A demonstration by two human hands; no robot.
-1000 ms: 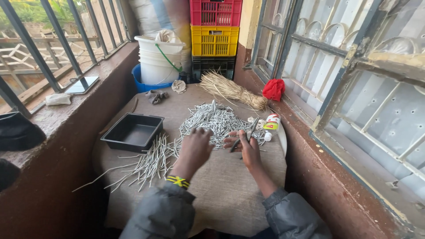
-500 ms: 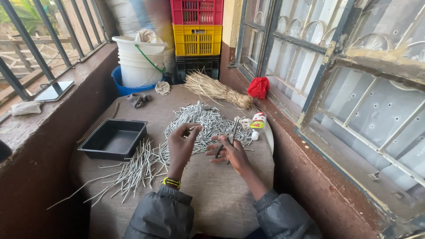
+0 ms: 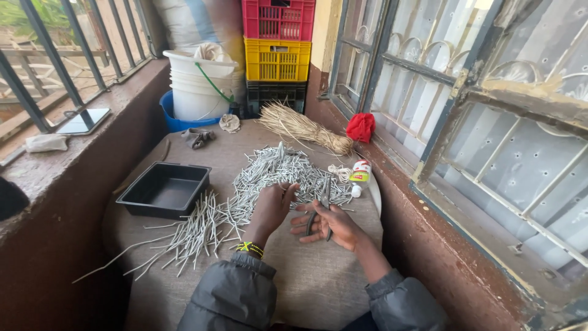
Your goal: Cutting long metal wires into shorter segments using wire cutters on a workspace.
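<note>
My left hand (image 3: 272, 206) rests at the near edge of a big heap of short grey-white sticks (image 3: 278, 171) on the cloth-covered table (image 3: 306, 276), its fingers curled among them; a beaded band circles the wrist. My right hand (image 3: 331, 225) holds a dark pair of scissors (image 3: 323, 205), blades pointing away toward the heap. A second spread of longer pale sticks (image 3: 190, 236) lies to the left of my left arm.
An empty black tray (image 3: 164, 190) sits at the table's left. A bundle of dry straw (image 3: 303, 127), a small glue bottle (image 3: 360, 176), a red cloth (image 3: 361, 127), white buckets (image 3: 199, 86) and stacked crates (image 3: 278, 52) stand beyond. Railing left, barred window right.
The view has shifted closer. My left hand has dropped from a raised position onto the stick heap; my right hand still holds the scissors.
</note>
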